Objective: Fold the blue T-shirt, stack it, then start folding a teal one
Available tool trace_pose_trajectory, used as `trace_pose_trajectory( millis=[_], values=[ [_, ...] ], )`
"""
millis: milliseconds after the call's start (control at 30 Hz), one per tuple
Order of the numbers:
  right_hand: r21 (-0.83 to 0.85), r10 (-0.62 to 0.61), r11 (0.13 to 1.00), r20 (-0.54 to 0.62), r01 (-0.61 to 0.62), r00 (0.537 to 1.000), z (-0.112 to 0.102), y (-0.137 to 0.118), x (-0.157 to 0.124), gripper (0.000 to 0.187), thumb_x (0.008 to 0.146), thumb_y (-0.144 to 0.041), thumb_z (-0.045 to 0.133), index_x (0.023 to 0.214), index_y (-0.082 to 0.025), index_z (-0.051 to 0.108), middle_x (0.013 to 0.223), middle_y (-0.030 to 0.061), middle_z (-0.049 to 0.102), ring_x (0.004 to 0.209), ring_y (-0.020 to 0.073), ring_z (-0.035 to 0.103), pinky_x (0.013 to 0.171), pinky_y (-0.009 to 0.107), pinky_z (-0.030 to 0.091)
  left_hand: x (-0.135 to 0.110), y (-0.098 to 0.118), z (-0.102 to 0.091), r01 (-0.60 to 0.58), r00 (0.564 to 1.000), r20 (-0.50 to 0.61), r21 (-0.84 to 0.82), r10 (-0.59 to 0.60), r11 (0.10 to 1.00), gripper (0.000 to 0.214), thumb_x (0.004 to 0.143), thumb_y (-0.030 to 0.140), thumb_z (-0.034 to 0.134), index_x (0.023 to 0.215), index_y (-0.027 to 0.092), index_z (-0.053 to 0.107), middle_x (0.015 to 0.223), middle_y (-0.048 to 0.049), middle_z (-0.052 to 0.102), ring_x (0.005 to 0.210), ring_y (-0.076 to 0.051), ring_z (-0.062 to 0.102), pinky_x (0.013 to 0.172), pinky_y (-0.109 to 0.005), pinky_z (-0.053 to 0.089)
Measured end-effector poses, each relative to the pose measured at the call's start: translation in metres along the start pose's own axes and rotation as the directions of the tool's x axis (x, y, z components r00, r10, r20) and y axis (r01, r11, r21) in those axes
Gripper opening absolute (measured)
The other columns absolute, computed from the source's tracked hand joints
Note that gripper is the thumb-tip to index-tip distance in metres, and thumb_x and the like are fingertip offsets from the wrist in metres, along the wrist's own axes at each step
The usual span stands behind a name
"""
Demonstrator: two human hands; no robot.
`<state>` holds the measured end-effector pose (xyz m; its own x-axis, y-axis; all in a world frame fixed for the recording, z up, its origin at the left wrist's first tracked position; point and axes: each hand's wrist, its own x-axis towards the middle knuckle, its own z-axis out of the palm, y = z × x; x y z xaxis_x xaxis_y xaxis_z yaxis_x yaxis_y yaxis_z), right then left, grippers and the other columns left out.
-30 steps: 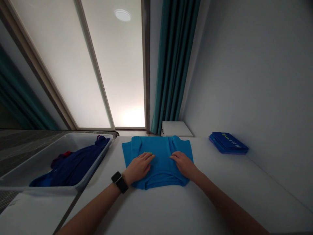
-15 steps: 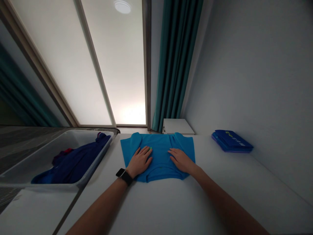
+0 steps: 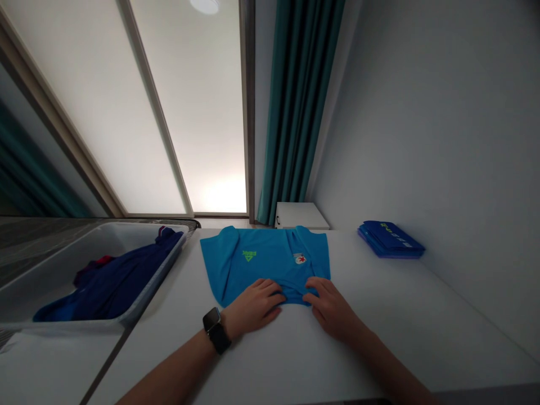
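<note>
A bright blue T-shirt [image 3: 270,259] lies folded on the white table, its collar edge toward me. A green logo and a small white-and-red badge show on its front. My left hand [image 3: 255,306], with a black smartwatch [image 3: 215,329] on the wrist, rests on the shirt's near edge, left of centre. Its fingers lie over the cloth and the thumb is apart. At the near right corner, my right hand [image 3: 331,306] touches the shirt with bent, slightly spread fingers. Small wrinkles run through the cloth between my hands.
A translucent plastic bin [image 3: 122,323] at the left holds dark blue and red clothes [image 3: 113,281]. A stack of folded blue garments [image 3: 392,239] sits at the right by the wall [image 3: 464,140]. Behind the table [image 3: 270,365] stand a white cabinet [image 3: 301,215] and a teal curtain [image 3: 295,112].
Both hands have slid toward me, from the middle of the T-shirt to its near edge. The logo and badge are now uncovered, and the near edge is more wrinkled. The view has shifted slightly.
</note>
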<state>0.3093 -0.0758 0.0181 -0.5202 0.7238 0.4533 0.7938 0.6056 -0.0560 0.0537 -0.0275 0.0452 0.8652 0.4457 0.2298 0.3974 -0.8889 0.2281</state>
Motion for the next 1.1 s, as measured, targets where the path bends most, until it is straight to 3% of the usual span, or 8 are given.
trace_pose_trajectory(
  millis=[200,400,500,633,800,933,1100],
  values=[
    [-0.079,0.038,0.996,0.079,-0.032,0.996,-0.001,-0.002,0.002,0.029,0.079,0.0,0.045,0.092,-0.019,0.063,0.118,0.0126,0.056,0.124,0.0294,0.045,0.1,0.048,0.044,-0.006,-0.009,-0.009,0.028,0.999,0.031,0.031,-0.029,0.999,0.012,0.092,0.027,0.057,0.102,0.021,0.061,0.111,-0.004,0.061,0.103,-0.02,0.057,0.089,-0.033,0.044],
    [0.124,0.13,0.981,0.142,-0.148,0.981,-0.009,-0.005,0.01,0.025,0.081,0.0,0.04,0.08,-0.019,0.056,0.104,0.0102,0.055,0.123,0.0267,0.046,0.098,0.044,0.045,-0.007,-0.009,-0.02,0.037,0.996,0.077,0.095,-0.044,0.995,0.01,0.089,0.025,0.061,0.099,0.021,0.061,0.113,-0.003,0.06,0.098,-0.019,0.058,0.082,-0.031,0.046],
    [0.2,0.147,0.961,0.215,-0.191,0.965,-0.015,-0.006,0.015,0.023,0.083,-0.003,0.042,0.08,-0.019,0.057,0.102,0.0087,0.056,0.11,0.0243,0.052,0.091,0.042,0.047,-0.005,-0.007,-0.019,0.021,0.996,0.084,0.159,-0.035,0.987,0.004,0.09,0.019,0.058,0.091,0.02,0.062,0.11,-0.0036,0.06,0.097,-0.019,0.058,0.084,-0.033,0.045],
    [0.265,0.1,0.949,0.264,-0.171,0.959,-0.016,0.002,0.028,0.027,0.09,-0.011,0.043,0.106,-0.022,0.061,0.104,0.0072,0.06,0.096,0.0205,0.057,0.086,0.039,0.049,-0.005,-0.006,-0.015,0.023,0.995,0.093,0.202,-0.042,0.979,0.007,0.09,0.015,0.056,0.087,0.018,0.062,0.107,-0.0052,0.061,0.095,-0.02,0.058,0.083,-0.034,0.045],
    [0.215,0.208,0.946,0.165,-0.241,0.964,0.008,0.021,0.049,0.037,0.1,-0.021,0.029,0.127,-0.02,0.055,0.122,0.0106,0.061,0.115,0.0232,0.055,0.098,0.042,0.046,-0.008,-0.007,-0.018,0.048,0.992,0.114,0.091,-0.058,0.995,0.008,0.086,0.014,0.058,0.08,0.018,0.062,0.1,-0.0031,0.061,0.091,-0.017,0.058,0.083,-0.03,0.045],
    [0.054,0.273,0.957,0.174,-0.286,0.946,0.033,0.023,0.049,0.041,0.1,-0.032,0.033,0.132,-0.019,0.056,0.135,0.0121,0.056,0.127,0.0268,0.049,0.108,0.047,0.038,-0.011,-0.015,-0.028,0.085,0.994,0.07,-0.02,-0.083,0.996,0.012,0.094,0.023,0.053,0.097,0.021,0.064,0.098,-0.0025,0.064,0.093,-0.018,0.06,0.085,-0.031,0.047],
    [-0.039,0.419,0.906,0.233,-0.423,0.877,0.037,0.013,0.039,0.052,0.102,-0.043,0.022,0.142,-0.021,0.048,0.151,0.0086,0.041,0.14,0.0245,0.034,0.116,0.048,0.024,-0.021,-0.047,-0.025,0.252,0.959,-0.128,-0.036,-0.255,0.967,0.037,0.102,0.031,0.033,0.133,0.021,0.052,0.13,-0.0083,0.058,0.119,-0.021,0.053,0.102,-0.038,0.045]
  ],
)
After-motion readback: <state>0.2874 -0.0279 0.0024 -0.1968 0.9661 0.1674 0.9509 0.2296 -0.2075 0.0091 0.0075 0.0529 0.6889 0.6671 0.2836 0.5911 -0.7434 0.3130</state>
